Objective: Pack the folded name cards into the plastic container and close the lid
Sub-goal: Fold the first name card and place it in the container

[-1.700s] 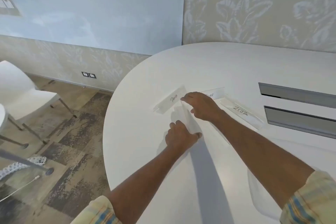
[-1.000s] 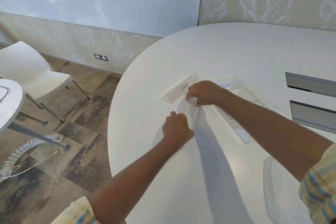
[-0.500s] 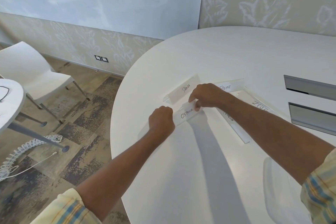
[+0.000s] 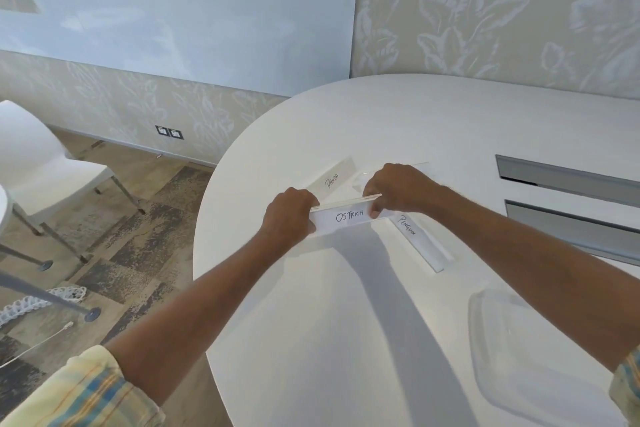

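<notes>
Both hands are on the long white folded name card lettered OSTRICH [image 4: 349,217], held level just above the white rounded bench [image 4: 311,322]: the left hand [image 4: 289,215] is curled closed around its left end, the right hand [image 4: 394,191] pinches the right end between thumb and fingertips, and a clear strip edge runs along the card's top between the two grips. Just behind it lies the white card marked PANDA [image 4: 332,179], flat on the bench, and just to the right the white card marked PENGUIN [image 4: 414,236] angles away toward the near edge. The clear plastic container [image 4: 512,357] waits low on the right, near the bench edge and partly under the right forearm, well apart from the card in hand; no card can be made out inside it, so packing looks barely begun. The risk from here, I judge: the card is long and light, so a loose pinch could let one end sag and the fold spring open, and swinging it across to the container could clip the PENGUIN card or nudge the light container off the edge, since the forearm hides part of it
</notes>
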Demonstrator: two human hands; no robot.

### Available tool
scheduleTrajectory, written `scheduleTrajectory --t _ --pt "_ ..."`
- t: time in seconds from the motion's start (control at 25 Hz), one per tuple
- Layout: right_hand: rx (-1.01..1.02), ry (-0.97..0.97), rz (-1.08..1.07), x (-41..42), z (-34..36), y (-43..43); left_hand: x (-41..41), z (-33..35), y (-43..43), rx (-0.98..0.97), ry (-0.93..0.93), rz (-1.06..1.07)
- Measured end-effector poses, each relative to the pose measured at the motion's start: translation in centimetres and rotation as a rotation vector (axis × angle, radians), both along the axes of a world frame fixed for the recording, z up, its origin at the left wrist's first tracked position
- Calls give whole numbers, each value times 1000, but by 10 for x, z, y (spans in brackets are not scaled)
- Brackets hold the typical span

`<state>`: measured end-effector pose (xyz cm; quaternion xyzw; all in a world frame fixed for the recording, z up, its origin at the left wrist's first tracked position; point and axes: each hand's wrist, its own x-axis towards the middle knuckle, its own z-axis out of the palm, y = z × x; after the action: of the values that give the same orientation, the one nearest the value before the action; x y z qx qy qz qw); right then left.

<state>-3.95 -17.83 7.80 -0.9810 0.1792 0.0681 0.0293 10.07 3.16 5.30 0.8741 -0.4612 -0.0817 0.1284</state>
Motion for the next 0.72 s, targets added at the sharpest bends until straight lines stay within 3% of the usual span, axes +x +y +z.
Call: scheduleTrajectory --t 0.28,0.72 --pt "0 -53 -158 -83 57 2 -38 45 -31 -48 -69 -184" --pt "-45 -114 -432 -252 92 -4 -167 81 -87 -137 -153 -455"
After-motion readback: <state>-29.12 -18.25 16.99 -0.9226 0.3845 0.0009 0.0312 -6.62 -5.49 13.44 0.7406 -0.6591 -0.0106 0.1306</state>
